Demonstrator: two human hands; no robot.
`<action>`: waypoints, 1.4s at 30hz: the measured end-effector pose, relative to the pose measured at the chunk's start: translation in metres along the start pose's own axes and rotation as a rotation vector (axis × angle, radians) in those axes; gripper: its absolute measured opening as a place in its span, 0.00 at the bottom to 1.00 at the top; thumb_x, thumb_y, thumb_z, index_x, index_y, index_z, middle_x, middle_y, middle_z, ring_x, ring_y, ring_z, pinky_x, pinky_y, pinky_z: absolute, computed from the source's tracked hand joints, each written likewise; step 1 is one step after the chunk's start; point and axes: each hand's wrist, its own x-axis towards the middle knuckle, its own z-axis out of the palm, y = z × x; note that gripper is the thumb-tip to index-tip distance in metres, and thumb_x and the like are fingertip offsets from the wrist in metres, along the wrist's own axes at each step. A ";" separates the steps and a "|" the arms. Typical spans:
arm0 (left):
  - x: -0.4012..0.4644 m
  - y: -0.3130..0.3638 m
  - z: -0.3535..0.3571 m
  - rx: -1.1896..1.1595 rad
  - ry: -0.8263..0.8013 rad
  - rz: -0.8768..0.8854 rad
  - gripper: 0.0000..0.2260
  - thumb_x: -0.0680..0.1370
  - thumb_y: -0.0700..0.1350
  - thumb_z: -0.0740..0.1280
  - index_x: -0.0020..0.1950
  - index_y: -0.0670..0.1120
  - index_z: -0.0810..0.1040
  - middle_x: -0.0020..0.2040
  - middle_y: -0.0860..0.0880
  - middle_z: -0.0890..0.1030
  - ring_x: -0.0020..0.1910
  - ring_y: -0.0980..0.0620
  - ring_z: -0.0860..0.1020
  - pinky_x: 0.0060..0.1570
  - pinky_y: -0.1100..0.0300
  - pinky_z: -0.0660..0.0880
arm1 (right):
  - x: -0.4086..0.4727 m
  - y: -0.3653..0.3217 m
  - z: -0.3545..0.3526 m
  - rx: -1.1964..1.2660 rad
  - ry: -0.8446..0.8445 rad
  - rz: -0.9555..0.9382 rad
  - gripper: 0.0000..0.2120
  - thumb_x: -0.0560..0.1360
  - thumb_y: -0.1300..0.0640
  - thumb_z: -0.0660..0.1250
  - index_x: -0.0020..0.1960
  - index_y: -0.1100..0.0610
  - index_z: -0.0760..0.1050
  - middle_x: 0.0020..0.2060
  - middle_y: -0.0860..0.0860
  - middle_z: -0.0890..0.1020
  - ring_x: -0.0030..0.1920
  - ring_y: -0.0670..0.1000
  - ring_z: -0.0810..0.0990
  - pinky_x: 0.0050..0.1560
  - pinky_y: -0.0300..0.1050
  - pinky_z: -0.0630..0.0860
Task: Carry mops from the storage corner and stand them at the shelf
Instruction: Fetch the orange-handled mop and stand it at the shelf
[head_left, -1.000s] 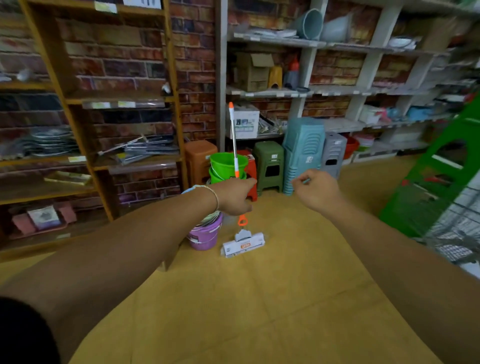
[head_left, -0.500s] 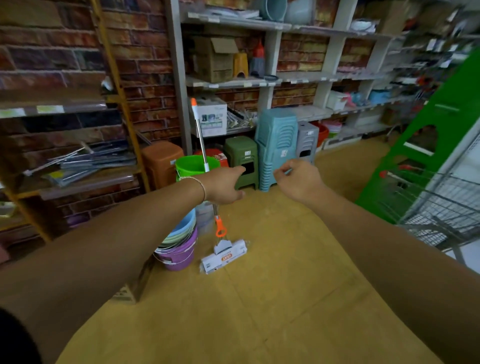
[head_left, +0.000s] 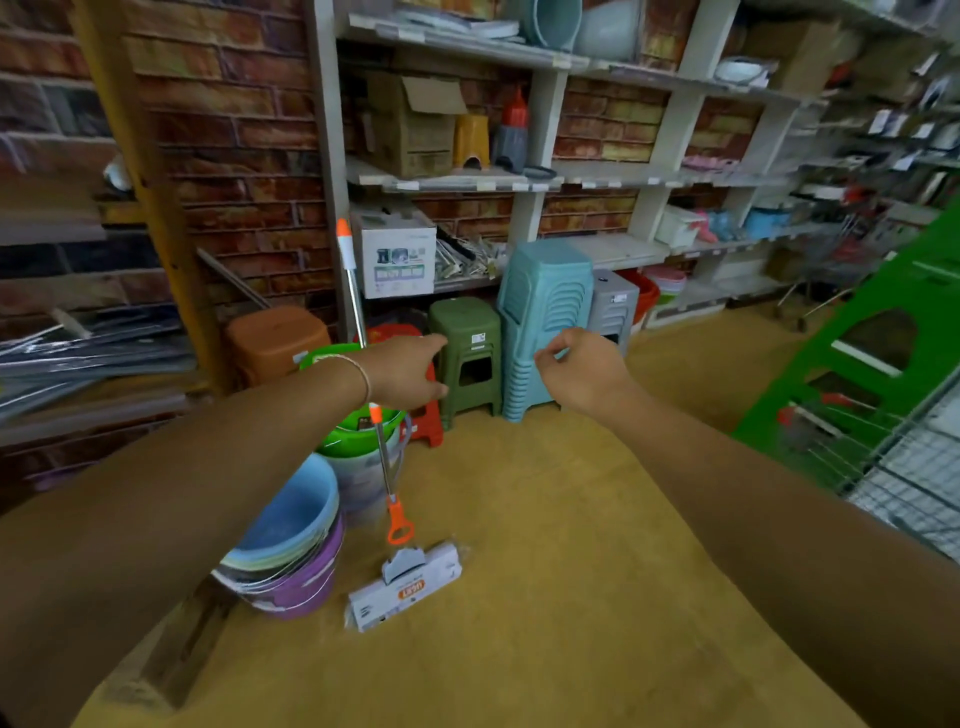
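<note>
The mop (head_left: 383, 457) stands nearly upright, its wrapped white head on the floor just in front of the stacked buckets (head_left: 291, 551) and its orange-tipped handle against the white shelf (head_left: 326, 171) post. The left hand (head_left: 408, 371), beside the buckets, covers the handle; whether it grips cannot be told. The right hand (head_left: 582, 371), farther right, hangs loosely curled and empty.
</note>
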 end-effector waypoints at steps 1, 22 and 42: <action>0.016 -0.002 -0.004 -0.004 0.015 -0.006 0.35 0.78 0.54 0.67 0.79 0.44 0.54 0.72 0.42 0.70 0.70 0.44 0.70 0.65 0.56 0.68 | 0.017 0.003 -0.002 -0.010 -0.001 -0.008 0.12 0.79 0.48 0.63 0.54 0.56 0.78 0.47 0.53 0.82 0.44 0.52 0.79 0.41 0.44 0.73; 0.246 -0.161 -0.024 -0.051 -0.015 -0.206 0.29 0.80 0.52 0.65 0.76 0.40 0.61 0.74 0.41 0.67 0.70 0.42 0.69 0.64 0.58 0.68 | 0.299 -0.008 0.110 0.024 -0.095 -0.058 0.11 0.78 0.49 0.64 0.55 0.54 0.79 0.42 0.51 0.82 0.43 0.52 0.79 0.44 0.41 0.72; 0.341 -0.345 -0.027 -0.193 0.027 -0.570 0.26 0.81 0.52 0.62 0.76 0.43 0.63 0.75 0.42 0.67 0.73 0.44 0.66 0.67 0.60 0.63 | 0.503 -0.118 0.288 0.003 -0.390 -0.261 0.10 0.76 0.50 0.65 0.48 0.55 0.82 0.47 0.54 0.85 0.52 0.56 0.82 0.52 0.45 0.76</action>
